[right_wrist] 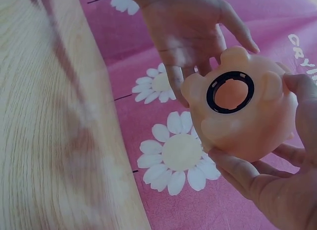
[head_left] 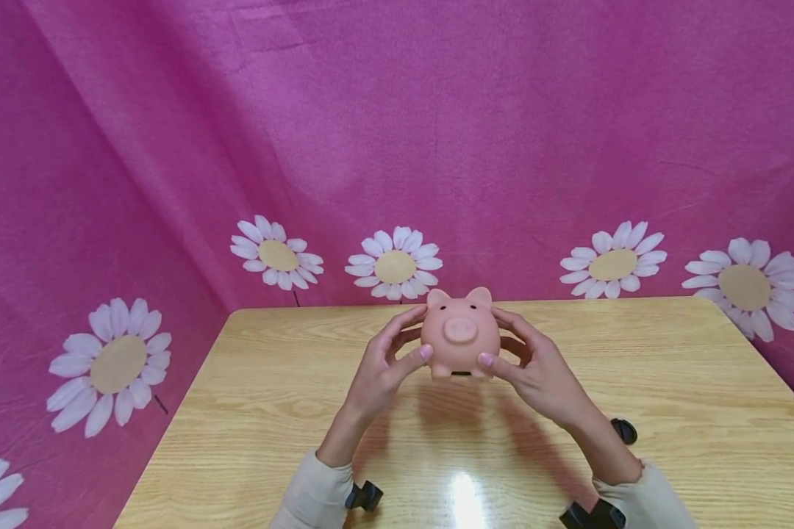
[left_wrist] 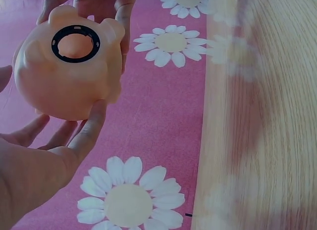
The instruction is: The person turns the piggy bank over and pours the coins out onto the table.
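A pink piggy bank [head_left: 461, 328] is held up over the table, its snout and eyes toward the head camera. My left hand [head_left: 380, 371] grips its left side, thumb low on the front and fingers round the side. My right hand [head_left: 548, 375] grips the opposite side in the same way. Both wrist views show the underside, where a black ring [right_wrist: 210, 99] surrounds an open round hole between the stubby feet. A small round black cap [head_left: 625, 431] lies on the table beside my right forearm, partly hidden by it.
The light wooden table [head_left: 271, 411] has its far edge against a magenta cloth [head_left: 476, 132] printed with white daisies. The cloth also hangs along the left side. Black wrist mounts [head_left: 365, 497] stick out from the beige sleeves [head_left: 651, 499]. A bright reflection shows near the front of the tabletop.
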Motion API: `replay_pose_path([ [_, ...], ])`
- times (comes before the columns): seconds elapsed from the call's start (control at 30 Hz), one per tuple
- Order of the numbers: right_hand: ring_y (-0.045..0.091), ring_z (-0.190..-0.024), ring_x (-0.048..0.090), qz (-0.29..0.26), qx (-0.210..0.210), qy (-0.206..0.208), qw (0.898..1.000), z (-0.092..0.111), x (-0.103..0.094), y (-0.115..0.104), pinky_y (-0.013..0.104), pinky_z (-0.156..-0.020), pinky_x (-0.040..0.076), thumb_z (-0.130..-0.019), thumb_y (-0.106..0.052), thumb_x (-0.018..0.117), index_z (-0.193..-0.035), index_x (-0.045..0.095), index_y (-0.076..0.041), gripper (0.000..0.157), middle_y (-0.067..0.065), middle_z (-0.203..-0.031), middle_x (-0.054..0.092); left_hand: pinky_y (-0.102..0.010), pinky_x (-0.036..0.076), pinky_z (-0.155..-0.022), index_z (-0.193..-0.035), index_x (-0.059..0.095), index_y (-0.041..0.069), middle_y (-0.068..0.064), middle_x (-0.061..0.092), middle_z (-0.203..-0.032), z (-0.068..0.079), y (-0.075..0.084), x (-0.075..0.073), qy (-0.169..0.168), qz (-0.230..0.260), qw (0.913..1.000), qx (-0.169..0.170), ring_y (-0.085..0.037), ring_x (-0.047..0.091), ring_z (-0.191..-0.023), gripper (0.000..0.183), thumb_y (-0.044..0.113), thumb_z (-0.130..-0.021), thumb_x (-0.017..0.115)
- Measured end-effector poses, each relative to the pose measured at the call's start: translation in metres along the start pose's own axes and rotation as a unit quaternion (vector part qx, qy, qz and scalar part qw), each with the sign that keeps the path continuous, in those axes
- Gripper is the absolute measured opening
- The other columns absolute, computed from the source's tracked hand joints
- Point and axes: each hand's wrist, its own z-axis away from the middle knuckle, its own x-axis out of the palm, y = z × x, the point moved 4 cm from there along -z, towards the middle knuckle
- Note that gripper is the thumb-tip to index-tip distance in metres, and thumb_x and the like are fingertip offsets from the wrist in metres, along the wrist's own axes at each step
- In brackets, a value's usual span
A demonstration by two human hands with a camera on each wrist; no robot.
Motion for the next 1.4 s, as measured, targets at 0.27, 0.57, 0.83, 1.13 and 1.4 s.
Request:
replay_pose_path([
  [0.27, -0.001, -0.120, 0.066, -0.016, -0.007, 0.001, 1.000, -0.0004, 0.0018, 0.0020, 0.030, -0.087, 0.067, -0.097, 0.001, 0.075, -0.158, 0.046, -0.001, 0.067, 0.022, -0.156, 0.050, -0.038, 0.065, -0.097, -0.164, 0.043, 0.013, -0.016, 0.050, -0.159, 0.0014, -0.0050, 0.0031, -0.028, 0.007, 0.9975, -0.065, -0.034, 0.058, -0.138, 0.066, 0.030, -0.105, 0.066],
  [0.57, 0.003, -0.133, 0.059, -0.041, -0.016, -0.030, 0.999, -0.0004, 0.0027, 0.0072, 0.030, -0.102, 0.062, -0.092, 0.003, 0.081, -0.159, 0.045, -0.006, 0.077, 0.006, -0.162, 0.044, -0.036, 0.061, -0.098, -0.161, 0.049, 0.018, -0.010, 0.058, -0.153, 0.0041, -0.0049, 0.0027, -0.002, -0.046, 0.9972, -0.059, -0.032, 0.063, -0.132, 0.074, 0.045, -0.097, 0.074],
  [0.83, 0.012, -0.141, 0.057, 0.008, -0.012, -0.051, 0.999, 0.0012, 0.0007, 0.0058, 0.026, -0.103, 0.060, -0.099, -0.006, 0.076, -0.162, 0.043, -0.012, 0.072, 0.014, -0.167, 0.042, -0.038, 0.063, -0.102, -0.157, 0.051, 0.013, -0.009, 0.054, -0.160, 0.0025, -0.0013, 0.0028, 0.017, -0.018, 0.9995, -0.022, -0.036, 0.057, -0.139, 0.079, 0.022, -0.087, 0.087],
  [1.13, 0.009, -0.136, 0.061, 0.008, -0.022, -0.024, 0.999, 0.0010, -0.0008, 0.0064, 0.027, -0.102, 0.061, -0.101, -0.006, 0.073, -0.153, 0.053, -0.013, 0.056, 0.007, -0.158, 0.051, -0.047, 0.058, -0.111, -0.159, 0.049, 0.016, -0.007, 0.053, -0.160, 0.0030, -0.0009, 0.0039, 0.002, -0.047, 0.9988, 0.012, -0.037, 0.053, -0.144, 0.084, 0.015, -0.083, 0.088],
  [1.4, 0.005, -0.139, 0.058, -0.045, -0.042, -0.020, 0.998, 0.0006, -0.0012, 0.0055, 0.029, -0.104, 0.060, -0.095, 0.004, 0.077, -0.158, 0.047, -0.009, 0.071, 0.005, -0.163, 0.046, -0.046, 0.058, -0.110, -0.162, 0.046, 0.025, 0.002, 0.046, -0.167, 0.0014, -0.0011, 0.0051, -0.019, -0.081, 0.9959, 0.036, -0.029, 0.048, -0.149, 0.090, 0.012, -0.083, 0.088],
])
